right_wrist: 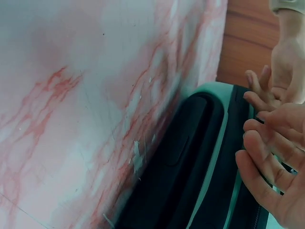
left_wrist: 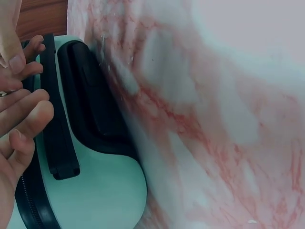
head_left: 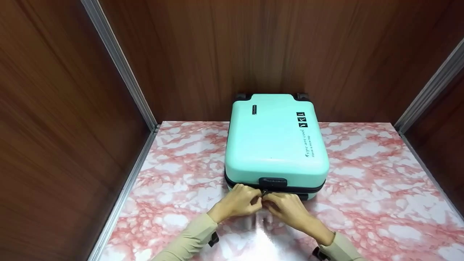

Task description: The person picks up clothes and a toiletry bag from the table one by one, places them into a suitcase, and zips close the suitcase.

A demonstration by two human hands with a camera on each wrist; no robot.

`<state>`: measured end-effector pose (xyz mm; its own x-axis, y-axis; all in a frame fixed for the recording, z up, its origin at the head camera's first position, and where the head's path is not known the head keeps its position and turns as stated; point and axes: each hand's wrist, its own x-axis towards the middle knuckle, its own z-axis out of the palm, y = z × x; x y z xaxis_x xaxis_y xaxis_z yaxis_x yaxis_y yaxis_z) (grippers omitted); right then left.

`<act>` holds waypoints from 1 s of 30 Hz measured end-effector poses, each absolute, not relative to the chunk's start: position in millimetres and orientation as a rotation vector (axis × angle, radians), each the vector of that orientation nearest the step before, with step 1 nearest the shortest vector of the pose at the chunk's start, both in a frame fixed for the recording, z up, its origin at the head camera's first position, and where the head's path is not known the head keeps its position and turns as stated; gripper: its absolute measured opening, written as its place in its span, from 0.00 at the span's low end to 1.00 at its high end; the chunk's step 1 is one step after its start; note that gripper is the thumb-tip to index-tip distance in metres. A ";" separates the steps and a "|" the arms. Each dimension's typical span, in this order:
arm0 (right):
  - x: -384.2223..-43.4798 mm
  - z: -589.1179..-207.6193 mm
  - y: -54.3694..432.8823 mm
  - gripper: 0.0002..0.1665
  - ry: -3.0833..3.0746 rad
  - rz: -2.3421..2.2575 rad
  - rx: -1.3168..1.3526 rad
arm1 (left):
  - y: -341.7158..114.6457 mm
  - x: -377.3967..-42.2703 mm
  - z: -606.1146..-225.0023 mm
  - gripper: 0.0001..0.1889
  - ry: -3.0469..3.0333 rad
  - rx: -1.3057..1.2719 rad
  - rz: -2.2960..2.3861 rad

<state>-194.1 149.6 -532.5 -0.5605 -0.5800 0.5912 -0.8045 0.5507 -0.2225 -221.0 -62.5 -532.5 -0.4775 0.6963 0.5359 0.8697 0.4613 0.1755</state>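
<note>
Hands pinch the suitcase's zipper pull; only the head view shows lettering.

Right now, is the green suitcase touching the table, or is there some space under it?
Touching. The left wrist view shows it: the green lower side of the suitcase meets the table, with no gap visible along that edge.
</note>
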 end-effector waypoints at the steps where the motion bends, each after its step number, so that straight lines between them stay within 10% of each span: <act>1: -194.1 -532.0 149.6 0.08 -2.326 0.669 1.124 | -62.7 -220.8 -532.1 0.07 -2.339 -1.297 -0.612; 30: -205.6 -482.9 174.4 0.11 -1.872 0.827 1.052 | -58.1 -222.3 -538.4 0.16 -2.334 -1.173 -0.528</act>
<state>-205.6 174.4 -482.9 -0.3187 -0.3527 0.8798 -0.8878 0.4362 -0.1467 -222.3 -58.1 -538.4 -0.5225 0.6370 0.5668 0.8191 0.5597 0.1259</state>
